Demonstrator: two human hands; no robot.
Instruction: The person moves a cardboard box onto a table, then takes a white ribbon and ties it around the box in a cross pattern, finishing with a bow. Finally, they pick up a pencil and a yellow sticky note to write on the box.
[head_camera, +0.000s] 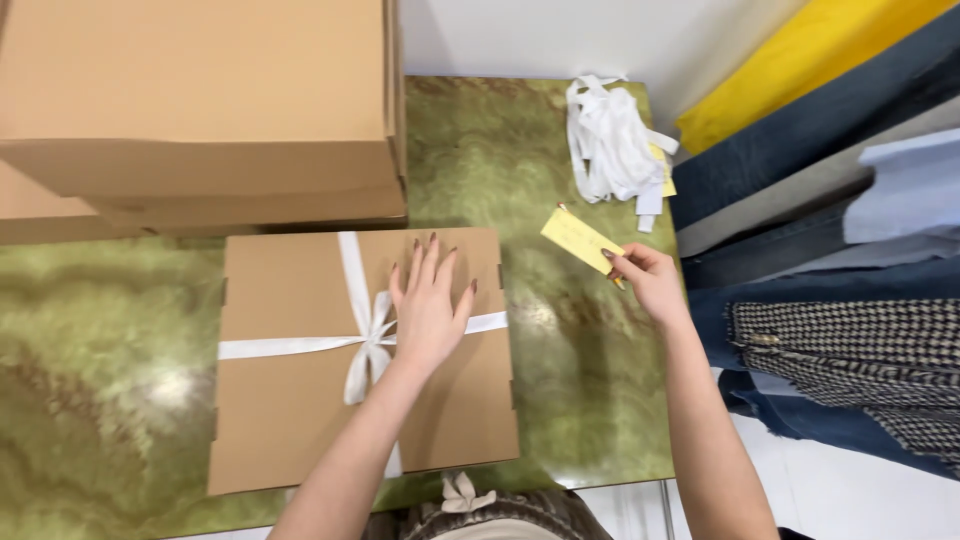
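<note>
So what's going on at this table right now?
A person stands at a green marbled table. Their left hand lies flat on a flat brown cardboard box tied with a white ribbon in a bow. Their right hand holds a small yellow tag up beside the box. A heap of white ribbon pieces lies at the far edge, bigger cardboard boxes are stacked behind, and folded clothes hang at the right.

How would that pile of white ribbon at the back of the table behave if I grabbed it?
The white ribbon pile is loose, tangled strips, so it would likely be floppy and light. Ends trail off its right side, so a grab might lift only part, with strands dangling or snagging.
</note>
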